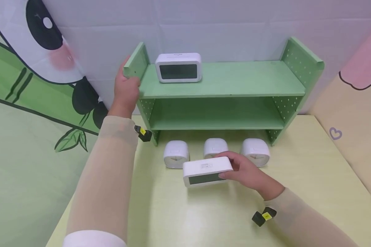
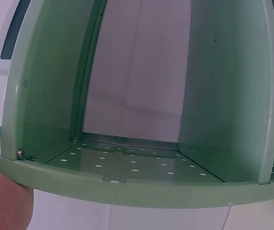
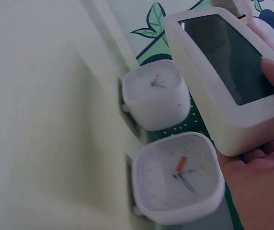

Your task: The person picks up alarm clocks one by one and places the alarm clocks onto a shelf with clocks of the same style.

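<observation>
My left hand [image 1: 126, 91] grips the left side panel of a green two-tier shelf [image 1: 235, 80], fingers behind it and thumb in front. In my right hand [image 1: 248, 171] is a white digital clock [image 1: 202, 168], pinched at its right end and raised above the table. Its dark screen faces me and looks blank. A similar digital clock [image 1: 178, 68] stands on the shelf's upper board, toward the left. Three white analog clocks stand in a row before the shelf: left [image 1: 176, 154], middle [image 1: 214, 145], partly hidden by the held clock and hand, and right [image 1: 256, 152].
The shelf stands at the back of a pale yellow table [image 1: 173, 216]. Behind it hangs a light cloth backdrop [image 1: 219, 31], with cartoon drawings on the left and right sides. Small black devices [image 1: 264, 216] are strapped to both wrists.
</observation>
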Action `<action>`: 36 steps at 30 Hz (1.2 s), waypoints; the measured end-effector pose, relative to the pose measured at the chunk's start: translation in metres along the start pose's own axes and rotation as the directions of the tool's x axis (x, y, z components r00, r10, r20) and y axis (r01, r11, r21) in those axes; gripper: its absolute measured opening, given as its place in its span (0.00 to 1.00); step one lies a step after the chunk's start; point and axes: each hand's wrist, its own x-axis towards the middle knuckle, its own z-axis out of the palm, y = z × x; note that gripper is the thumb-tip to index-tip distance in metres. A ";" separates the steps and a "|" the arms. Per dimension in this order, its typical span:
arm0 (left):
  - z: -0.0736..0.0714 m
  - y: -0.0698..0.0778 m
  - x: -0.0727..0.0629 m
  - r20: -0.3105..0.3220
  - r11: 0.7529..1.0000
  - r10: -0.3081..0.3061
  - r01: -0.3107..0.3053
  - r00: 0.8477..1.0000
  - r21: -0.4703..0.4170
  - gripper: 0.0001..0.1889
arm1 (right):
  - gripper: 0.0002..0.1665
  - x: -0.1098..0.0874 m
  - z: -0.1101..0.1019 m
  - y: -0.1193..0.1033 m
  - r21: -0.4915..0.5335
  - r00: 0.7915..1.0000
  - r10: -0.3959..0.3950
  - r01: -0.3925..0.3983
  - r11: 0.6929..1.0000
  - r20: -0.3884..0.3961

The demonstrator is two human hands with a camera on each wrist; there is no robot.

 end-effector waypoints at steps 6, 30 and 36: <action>0.000 0.001 -0.001 0.008 1.000 0.007 -0.008 1.000 0.002 0.43 | 0.30 -0.006 -0.027 -0.025 -0.017 0.998 0.013 -0.014 1.000 -0.062; -0.004 0.003 -0.005 0.013 1.000 0.010 -0.011 1.000 0.004 0.42 | 0.25 0.000 -0.105 -0.117 -0.077 0.979 -0.096 0.083 0.994 -0.183; 0.000 0.002 -0.004 0.021 1.000 0.010 -0.010 1.000 0.006 0.42 | 0.24 0.000 -0.120 -0.134 -0.133 0.974 -0.117 0.092 0.987 -0.194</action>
